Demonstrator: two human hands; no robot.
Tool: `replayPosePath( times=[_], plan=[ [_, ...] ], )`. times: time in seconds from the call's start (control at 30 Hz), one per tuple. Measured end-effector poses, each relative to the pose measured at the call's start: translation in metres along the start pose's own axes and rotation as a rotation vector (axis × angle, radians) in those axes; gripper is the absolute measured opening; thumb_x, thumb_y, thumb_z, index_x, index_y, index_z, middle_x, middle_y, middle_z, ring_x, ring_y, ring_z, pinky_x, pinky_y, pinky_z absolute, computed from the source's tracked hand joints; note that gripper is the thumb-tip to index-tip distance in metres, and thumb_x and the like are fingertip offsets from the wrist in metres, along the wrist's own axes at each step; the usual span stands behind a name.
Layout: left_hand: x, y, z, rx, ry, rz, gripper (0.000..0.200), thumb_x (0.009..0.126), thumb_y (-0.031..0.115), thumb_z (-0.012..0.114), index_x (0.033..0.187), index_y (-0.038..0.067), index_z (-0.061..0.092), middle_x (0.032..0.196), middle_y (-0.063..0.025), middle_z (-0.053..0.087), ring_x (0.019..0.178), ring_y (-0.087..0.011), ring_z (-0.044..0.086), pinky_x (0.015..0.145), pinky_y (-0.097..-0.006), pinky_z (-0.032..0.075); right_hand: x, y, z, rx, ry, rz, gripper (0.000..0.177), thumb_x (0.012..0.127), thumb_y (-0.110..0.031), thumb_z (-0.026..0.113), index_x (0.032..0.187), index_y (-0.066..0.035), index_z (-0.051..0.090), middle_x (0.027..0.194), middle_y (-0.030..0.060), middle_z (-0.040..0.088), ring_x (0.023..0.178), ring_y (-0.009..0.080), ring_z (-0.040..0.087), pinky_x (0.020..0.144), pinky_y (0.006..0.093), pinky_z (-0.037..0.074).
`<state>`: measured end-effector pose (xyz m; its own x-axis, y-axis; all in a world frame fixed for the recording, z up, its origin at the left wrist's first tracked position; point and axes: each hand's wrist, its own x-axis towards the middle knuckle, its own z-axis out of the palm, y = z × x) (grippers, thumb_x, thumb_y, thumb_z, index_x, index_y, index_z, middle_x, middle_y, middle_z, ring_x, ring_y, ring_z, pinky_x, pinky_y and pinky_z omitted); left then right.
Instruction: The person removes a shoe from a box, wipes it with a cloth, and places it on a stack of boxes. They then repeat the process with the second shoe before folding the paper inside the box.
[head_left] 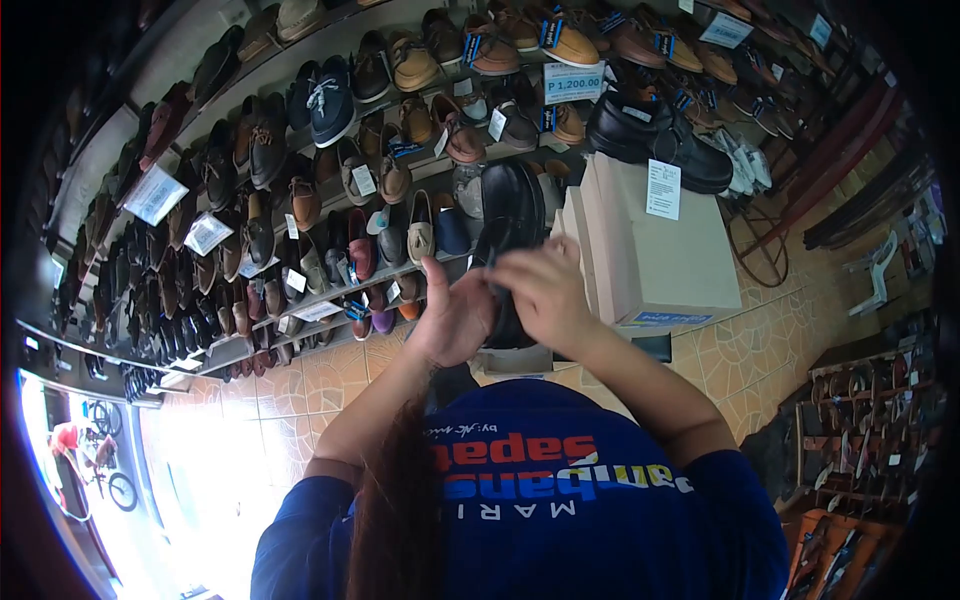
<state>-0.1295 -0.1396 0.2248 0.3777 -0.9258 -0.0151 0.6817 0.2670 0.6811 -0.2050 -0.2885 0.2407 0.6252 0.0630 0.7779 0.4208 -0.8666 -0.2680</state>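
Tile floor (pixel 780 340) | shoe shelves (pixel 330 297) | black shoe (pixel 510 210) in left hand (pixel 455 320), right hand (pixel 545 290)

The black shoe (pixel 510 205) is half hidden by left hand (pixel 455 318), right hand (pixel 545 292).

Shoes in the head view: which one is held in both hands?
The glossy black shoe, gripped by the left hand and right hand; the others rest on shelves or boxes.

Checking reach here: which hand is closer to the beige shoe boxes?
Right. The right hand grips the black shoe right beside the beige shoe boxes; the left hand is on the shoe's other side, farther off.
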Motion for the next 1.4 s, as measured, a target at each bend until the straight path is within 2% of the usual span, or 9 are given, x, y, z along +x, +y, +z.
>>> replayPosePath(
  times=[0.23,0.5,0.63,0.87,0.97,1.07,1.17,1.3,1.4],
  plan=[
    [0.003,0.0,0.014,-0.045,-0.015,0.012,0.11,0.067,0.085,0.031,0.137,0.001,0.028,0.131,-0.0134,0.044,0.119,-0.0238,0.042,0.102,-0.0355,0.031,-0.02,0.022,0.005,0.024,0.071,0.336,0.039,0.066,0.004,0.053,0.101,-0.011,0.061,0.094,0.0073,0.061,0.09,0.0263,0.057,0.083,0.041,0.033],
    [0.002,0.015,0.012,-0.133,-0.008,0.114,0.105,0.068,0.084,0.031,0.131,0.0,0.031,0.13,-0.0111,0.04,0.123,-0.0225,0.037,0.103,-0.0329,0.028,-0.04,-0.021,-0.005,0.09,-0.13,0.138,0.037,0.064,0.005,0.054,0.096,-0.009,0.065,0.093,0.0086,0.062,0.083,0.0272,0.056,0.081,0.0372,0.034],
    [0.005,0.006,0.017,-0.089,0.041,0.101,0.103,0.069,0.083,0.032,0.131,0.0,0.032,0.129,-0.0112,0.041,0.123,-0.0221,0.037,0.103,-0.0327,0.029,-0.016,0.014,0.007,0.041,0.046,0.335,0.037,0.066,0.004,0.053,0.098,-0.011,0.063,0.092,0.0063,0.061,0.086,0.0255,0.056,0.081,0.0395,0.033],
    [0.002,0.017,0.018,-0.214,0.062,0.189,0.092,0.074,0.079,0.034,0.126,0.002,0.036,0.126,-0.0116,0.042,0.119,-0.0235,0.039,0.102,-0.0336,0.029,-0.049,-0.019,0.0,0.226,-0.14,0.022,0.036,0.067,0.006,0.055,0.098,-0.009,0.064,0.095,0.0056,0.06,0.086,0.0213,0.056,0.086,0.0401,0.038],
    [0.001,0.028,0.004,-0.463,-0.234,0.168,0.074,0.083,0.065,0.04,0.124,0.004,0.038,0.127,-0.0123,0.041,0.12,-0.0243,0.038,0.102,-0.0352,0.029,-0.044,-0.007,-0.003,0.746,0.189,0.608,0.035,0.078,0.002,0.055,0.111,-0.01,0.057,0.104,0.0068,0.059,0.094,0.0227,0.057,0.091,0.0404,0.038],
    [-0.001,0.024,0.007,-0.331,-0.08,0.218,0.047,0.088,0.034,0.047,0.123,0.004,0.038,0.125,-0.0117,0.043,0.116,-0.0235,0.043,0.097,-0.0339,0.036,-0.02,0.022,-0.002,1.59,0.635,1.216,0.027,0.09,-0.013,0.049,0.116,-0.006,0.048,0.113,0.0139,0.054,0.106,0.0257,0.052,0.095,0.0463,0.04],
    [-0.006,0.031,0.027,-0.115,0.011,0.127,0.043,0.079,0.003,0.046,0.121,0.004,0.039,0.122,-0.0096,0.045,0.11,-0.021,0.05,0.087,-0.0279,0.042,-0.019,0.032,0.014,1.792,0.498,1.501,0.036,0.092,-0.024,0.044,0.121,-0.002,0.044,0.116,0.0182,0.053,0.107,0.0314,0.053,0.096,0.046,0.04],
    [-0.002,0.014,-0.006,0.22,0.049,0.166,0.059,0.074,-0.01,0.048,0.129,0.004,0.034,0.127,-0.0091,0.046,0.111,-0.0171,0.053,0.085,-0.025,0.044,-0.023,0.035,0.019,1.857,0.523,1.46,0.034,0.093,-0.023,0.042,0.12,-0.003,0.044,0.116,0.019,0.054,0.107,0.034,0.053,0.095,0.048,0.041],
    [-0.005,0.015,0.002,0.701,0.159,0.151,0.058,0.076,0.002,0.061,0.128,0.001,0.035,0.12,-0.0134,0.051,0.108,-0.0194,0.055,0.085,-0.0281,0.045,-0.025,0.032,0.024,1.828,0.493,1.444,0.032,0.093,-0.021,0.042,0.12,-0.003,0.045,0.114,0.0189,0.054,0.106,0.0339,0.053,0.095,0.0474,0.041]
  ],
)
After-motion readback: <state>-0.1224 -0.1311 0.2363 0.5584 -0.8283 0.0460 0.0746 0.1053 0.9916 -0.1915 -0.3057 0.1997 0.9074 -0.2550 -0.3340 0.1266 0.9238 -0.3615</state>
